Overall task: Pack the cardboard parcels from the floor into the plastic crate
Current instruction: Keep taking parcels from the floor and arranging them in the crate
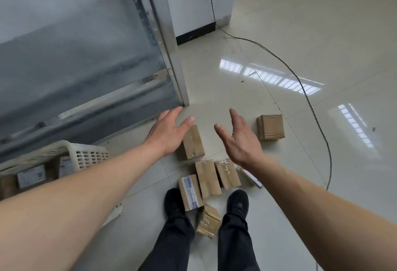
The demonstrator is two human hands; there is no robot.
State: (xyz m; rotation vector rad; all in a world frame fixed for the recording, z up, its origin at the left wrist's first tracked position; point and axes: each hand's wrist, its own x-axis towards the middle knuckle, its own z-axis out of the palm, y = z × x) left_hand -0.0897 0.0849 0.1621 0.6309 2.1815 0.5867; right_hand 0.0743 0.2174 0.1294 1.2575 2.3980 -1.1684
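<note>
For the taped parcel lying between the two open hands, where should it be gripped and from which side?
Grip the parcel across its two long side faces, coming down from above. It lies flat with its taped top up and bare floor along both long sides, so the left hand and right hand, both open and already flanking it, could clamp it, or one hand could likely span its narrow width.

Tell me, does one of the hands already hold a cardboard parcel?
No: the left hand and the right hand both hang open above the parcels, fingers straight, gripping nothing.
</note>
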